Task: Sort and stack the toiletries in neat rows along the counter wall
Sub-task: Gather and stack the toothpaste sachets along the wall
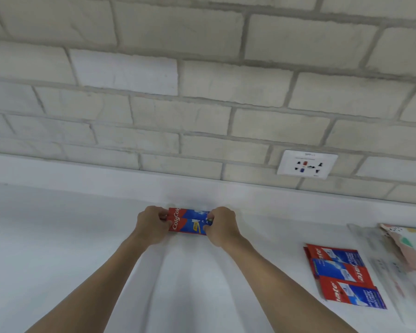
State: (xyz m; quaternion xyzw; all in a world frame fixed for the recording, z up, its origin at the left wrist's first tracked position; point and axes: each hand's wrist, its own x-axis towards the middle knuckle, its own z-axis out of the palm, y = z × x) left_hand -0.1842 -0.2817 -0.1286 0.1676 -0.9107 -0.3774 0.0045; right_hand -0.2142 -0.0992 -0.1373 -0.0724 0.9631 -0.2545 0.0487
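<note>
A pale grey brick-pattern wall (202,92) rises behind the smooth white counter (82,248). At the right lie three overlapping red-and-blue cardboard toothpaste boxes (344,276), flat and slightly fanned, their white lettering ending in "ate". Beside them are blurred clear plastic packets (389,272). A white wall socket plate (307,164) carries a small label too blurred to read. Close to the wall's foot, a pair of red-and-blue "Colgate" boxes (189,221) lies side by side, the left hand (151,224) gripping the red ends and the right hand (222,225) pinching the blue ends.
</note>
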